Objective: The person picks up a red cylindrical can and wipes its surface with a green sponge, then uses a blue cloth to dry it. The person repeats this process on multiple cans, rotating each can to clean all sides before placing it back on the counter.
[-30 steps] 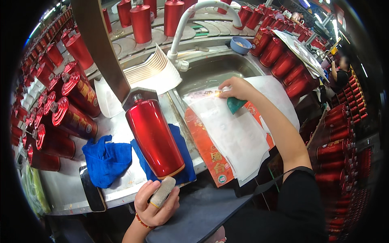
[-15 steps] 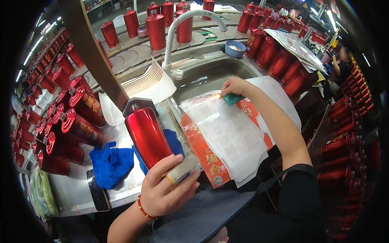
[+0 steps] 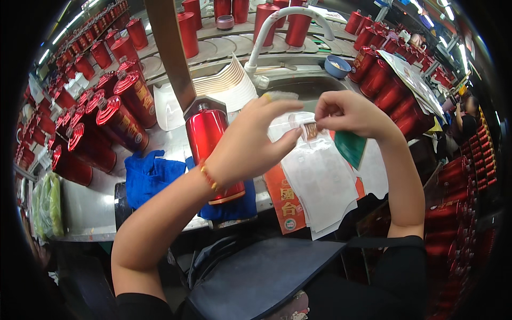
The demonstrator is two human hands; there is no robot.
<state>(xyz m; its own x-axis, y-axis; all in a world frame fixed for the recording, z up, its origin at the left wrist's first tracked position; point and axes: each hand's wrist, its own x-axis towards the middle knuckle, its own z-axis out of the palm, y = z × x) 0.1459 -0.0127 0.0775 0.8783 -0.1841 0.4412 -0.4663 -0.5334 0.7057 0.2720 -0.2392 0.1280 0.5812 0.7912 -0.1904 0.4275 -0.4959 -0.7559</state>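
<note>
Thumb and fingers of the left hand (image 3: 253, 137) are spread, with nothing in their grasp that shows, and the thumb tip comes up just beside a small printed piece (image 3: 310, 131). That piece sits between both hands, above the far end of the white sheets (image 3: 322, 186), on the near side of the sink (image 3: 317, 85). Right hand (image 3: 356, 116) is curled closed around a green scraper (image 3: 350, 149), which hangs below the palm, while its thumb and forefinger pinch together at the piece's right edge. From where I stand, blur and fingers hide whether that pinch truly has the edge, or whether the left thumb touches the other side.

I'd want the two hands level, taking the piece by opposite margins so it neither creases nor folds on itself. The scraper's broad tip should be kept clear of the print and off the sheets. A light pinch seems enough; something so thin would likely tear under a tug. The red bottle (image 3: 202, 130) lies to the left, partly behind the left forearm, over a blue cloth (image 3: 234, 209).
</note>
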